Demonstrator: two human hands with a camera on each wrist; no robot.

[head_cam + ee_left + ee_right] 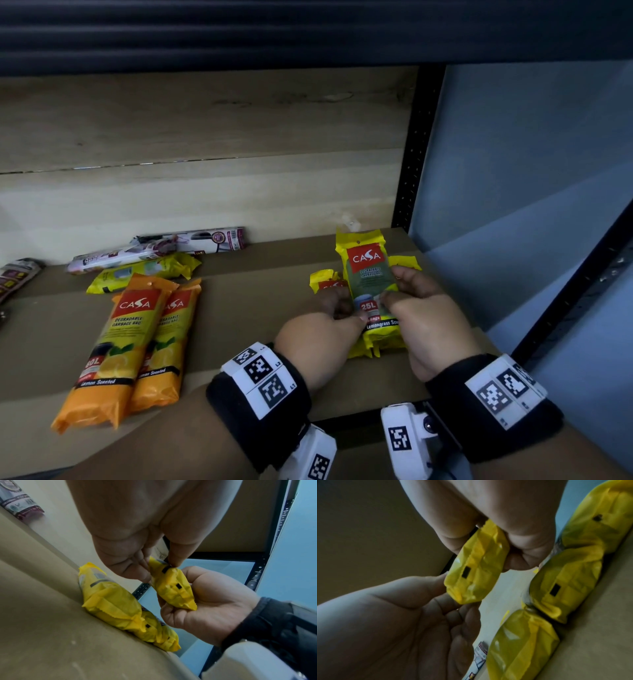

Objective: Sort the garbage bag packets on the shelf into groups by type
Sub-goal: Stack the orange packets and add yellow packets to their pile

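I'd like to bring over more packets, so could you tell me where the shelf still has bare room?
The widest bare patch of shelf lies between the orange packets and the yellow packets at the right post. Boards behind it are bare too. It is crowded at back left, around the purple packets, and where both hands hold the 25L packet.

The yellow packet [371, 291] reads "CASA", "25L", "Lemongrass"; the orange packet [109, 349] reads "CASA", "Degradable Garbage Bag", "Lemon Scented".

Centre right, a yellow packet [371, 291] with a red logo panel and green middle. Lower left, two orange packets [126, 346] with red logos and lemon pictures. Tan shelf [257, 308].
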